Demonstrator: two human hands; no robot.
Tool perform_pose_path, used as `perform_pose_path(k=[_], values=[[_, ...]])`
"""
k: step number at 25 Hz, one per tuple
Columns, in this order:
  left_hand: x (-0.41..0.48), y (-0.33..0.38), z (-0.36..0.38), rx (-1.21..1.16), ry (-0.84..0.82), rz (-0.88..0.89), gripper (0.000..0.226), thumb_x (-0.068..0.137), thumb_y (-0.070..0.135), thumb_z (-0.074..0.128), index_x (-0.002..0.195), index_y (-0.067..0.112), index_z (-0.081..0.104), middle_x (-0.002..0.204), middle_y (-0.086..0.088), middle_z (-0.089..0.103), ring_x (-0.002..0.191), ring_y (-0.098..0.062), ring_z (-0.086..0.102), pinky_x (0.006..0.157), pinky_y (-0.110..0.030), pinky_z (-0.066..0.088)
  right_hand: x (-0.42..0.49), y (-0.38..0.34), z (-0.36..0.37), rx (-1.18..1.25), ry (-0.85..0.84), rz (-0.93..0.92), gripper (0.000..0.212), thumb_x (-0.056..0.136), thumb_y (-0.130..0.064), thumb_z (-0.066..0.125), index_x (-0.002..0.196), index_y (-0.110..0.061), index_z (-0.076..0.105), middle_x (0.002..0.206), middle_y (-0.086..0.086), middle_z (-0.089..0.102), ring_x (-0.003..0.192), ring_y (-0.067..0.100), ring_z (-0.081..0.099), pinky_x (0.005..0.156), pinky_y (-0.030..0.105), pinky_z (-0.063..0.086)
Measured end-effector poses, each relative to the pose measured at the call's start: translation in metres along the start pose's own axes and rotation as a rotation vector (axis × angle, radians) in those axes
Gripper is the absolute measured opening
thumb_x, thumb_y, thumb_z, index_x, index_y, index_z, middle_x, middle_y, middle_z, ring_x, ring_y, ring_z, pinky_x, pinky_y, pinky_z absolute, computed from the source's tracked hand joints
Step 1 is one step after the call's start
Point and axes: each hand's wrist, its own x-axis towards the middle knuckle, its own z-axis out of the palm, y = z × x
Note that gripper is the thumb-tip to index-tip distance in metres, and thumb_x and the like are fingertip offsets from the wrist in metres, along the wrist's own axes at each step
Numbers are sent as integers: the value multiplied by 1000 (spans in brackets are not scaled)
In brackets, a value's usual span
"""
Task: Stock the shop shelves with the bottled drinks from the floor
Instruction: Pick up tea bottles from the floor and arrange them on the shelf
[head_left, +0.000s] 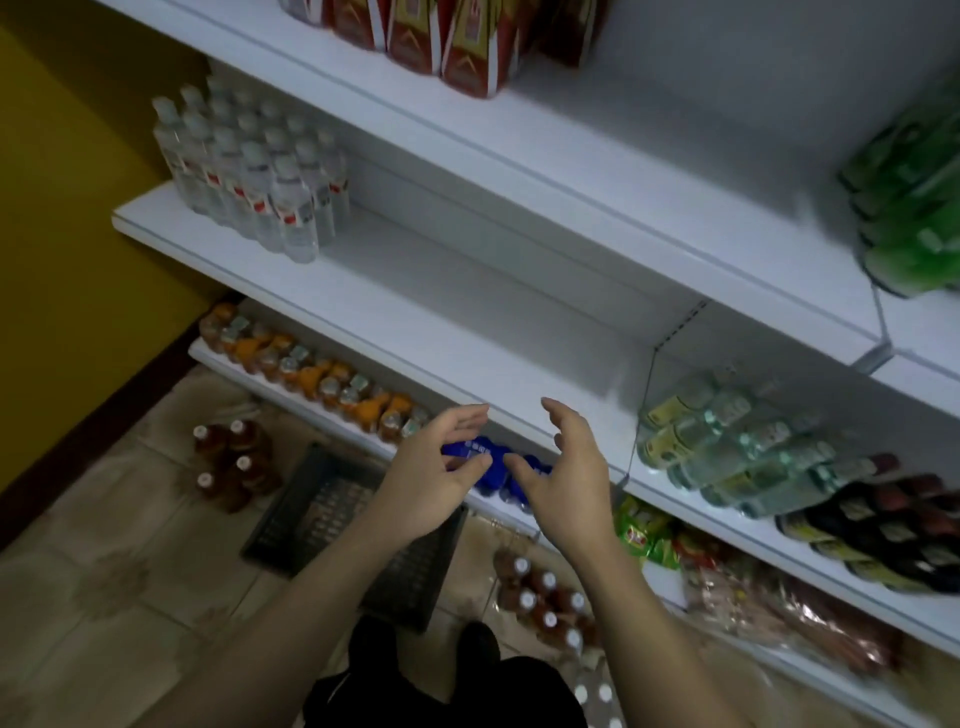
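My left grip (441, 478) and right grip (566, 483) hung released and empty before the shelf (467, 312); the brown bottled drinks (545, 603) stood upright on the floor (104, 597), below, nearer my right grip.

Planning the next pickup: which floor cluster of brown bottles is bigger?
The right cluster, right of the basket: six white caps, against four in the left cluster.

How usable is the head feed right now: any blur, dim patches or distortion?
Head view: motion blur smears the green bottles and other stock at the right edge; the left hand and right hand look fairly sharp; the floor around the brown bottles is dim; the wide lens bows the shelf edges.
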Motion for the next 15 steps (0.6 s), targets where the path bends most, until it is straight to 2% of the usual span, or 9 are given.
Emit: perform_pose_path(k=[2,4,7,10,11,13,15], values=[[-9,-12,19,15,-18,-52,53,91,12,66,138,27,48,132,18,54,118,8,50,84,-2,42,-11,25,-2,-6,-31,46,70,85,-21,76,145,-19,40,141,-7,45,122,4,43,97,11,32],[-17,-23,40,36,-30,-88,53,90,12,67,138,25,49,132,16,55,117,6,51,84,-2,42,-20,49,-5,15,-47,77,69,83,-18,78,143,-18,43,134,-9,47,113,0,43,90,6,34],[-26,-40,77,122,-56,-140,52,89,13,68,135,28,50,128,17,54,116,5,50,93,-8,41,-31,94,-5,21,-79,101,66,81,-14,78,139,-17,47,133,-4,51,114,7,49,96,14,39],[-36,-60,117,145,-88,-209,50,88,15,69,132,30,50,120,22,53,108,11,50,91,-3,39,-44,145,-3,36,-132,148,63,82,-11,76,139,-15,48,135,0,50,106,-3,43,88,-2,28],[-39,-69,131,125,-95,-252,50,88,15,69,130,33,50,118,24,53,110,10,51,92,-6,41,-47,165,-1,44,-145,164,61,83,-11,75,138,-16,49,135,0,51,104,-6,41,84,-3,27],[-43,-90,155,90,-79,-308,47,88,17,69,126,39,50,119,22,56,115,1,54,95,-17,46,-55,199,3,43,-162,210,57,84,-12,75,136,-17,51,134,1,53,106,-2,42,85,6,29],[-46,-112,177,112,-56,-361,44,89,18,68,127,35,53,124,15,58,115,-2,55,91,-14,47,-60,227,9,31,-170,264,54,83,-11,75,132,-16,54,130,3,56,108,6,48,86,14,31]])
